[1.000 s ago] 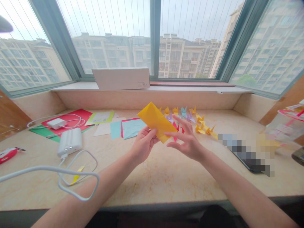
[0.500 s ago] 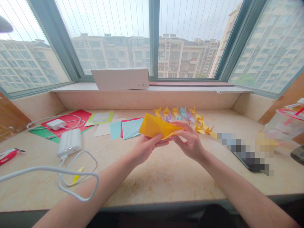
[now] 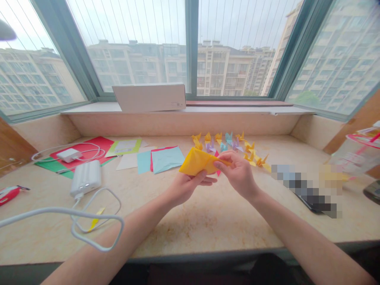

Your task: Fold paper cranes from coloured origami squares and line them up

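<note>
A folded sheet of yellow origami paper is held up over the counter between my two hands. My left hand grips its lower edge, thumb on the near face and fingers underneath. At the paper's narrow right end, my right hand pinches the tip between thumb and fingers. Just behind stand several finished paper cranes, among them a yellow crane, a light blue crane and a purple crane. A bit of pink-red paper shows behind the yellow sheet, partly hidden.
Light blue paper lies left of my hands. Farther left are red paper, a white power bank and a looping white cable. A partly blurred phone and a plastic cup stand right. A white box rests on the sill.
The yellow paper has shifted slightly right and its right end looks narrower, drawn together. My right hand has changed from spread fingers along the edge to a pinch at the tip.
</note>
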Tool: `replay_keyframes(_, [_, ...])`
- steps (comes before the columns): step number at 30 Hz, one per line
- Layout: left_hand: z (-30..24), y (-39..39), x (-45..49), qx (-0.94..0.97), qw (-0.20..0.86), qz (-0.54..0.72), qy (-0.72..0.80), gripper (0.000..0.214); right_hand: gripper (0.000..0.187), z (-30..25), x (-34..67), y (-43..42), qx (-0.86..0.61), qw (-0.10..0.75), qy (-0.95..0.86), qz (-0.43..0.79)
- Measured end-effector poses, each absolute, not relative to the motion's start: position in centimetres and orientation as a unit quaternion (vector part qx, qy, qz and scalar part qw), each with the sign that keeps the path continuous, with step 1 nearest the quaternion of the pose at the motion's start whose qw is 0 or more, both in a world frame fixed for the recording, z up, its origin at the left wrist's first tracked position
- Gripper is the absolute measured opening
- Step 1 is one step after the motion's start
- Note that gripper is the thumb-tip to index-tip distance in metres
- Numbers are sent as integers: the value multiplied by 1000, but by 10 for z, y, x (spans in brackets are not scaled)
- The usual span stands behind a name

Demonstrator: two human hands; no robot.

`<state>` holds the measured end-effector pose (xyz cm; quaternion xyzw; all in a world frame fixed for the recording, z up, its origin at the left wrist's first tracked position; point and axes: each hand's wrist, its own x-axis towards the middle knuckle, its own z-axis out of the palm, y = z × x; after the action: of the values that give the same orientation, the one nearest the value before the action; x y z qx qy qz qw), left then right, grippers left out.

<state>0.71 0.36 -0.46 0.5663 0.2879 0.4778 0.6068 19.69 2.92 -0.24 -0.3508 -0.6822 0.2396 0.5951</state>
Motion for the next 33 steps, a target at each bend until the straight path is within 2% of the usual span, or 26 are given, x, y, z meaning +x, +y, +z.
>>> replay_keyframes(4, [-4, 4, 7, 560, 615, 475, 289, 42, 24, 0, 194, 26, -352, 596, -641, 332])
replay_keyframes(9, [-2, 6, 5, 534, 627, 486, 294, 40, 29, 9, 193, 22, -330, 610, -607, 390])
replay_keyframes(19, [-1, 7, 3, 529, 633, 490, 284, 39, 27, 9, 196, 27, -336, 634, -565, 408])
replay_keyframes(22, [-2, 7, 4, 528, 634, 490, 282, 37, 31, 8, 197, 29, -320, 643, -552, 423])
replay_keyframes(27, [-1, 8, 3, 530, 627, 497, 281, 34, 37, 6, 202, 33, -338, 586, -577, 458])
replay_keyframes(30, [0, 11, 1, 520, 622, 512, 284, 35, 35, 6, 204, 32, -360, 542, -624, 433])
replay_keyframes(33, [1, 15, -1, 497, 621, 528, 299, 38, 30, 6, 202, 28, -368, 563, -632, 385])
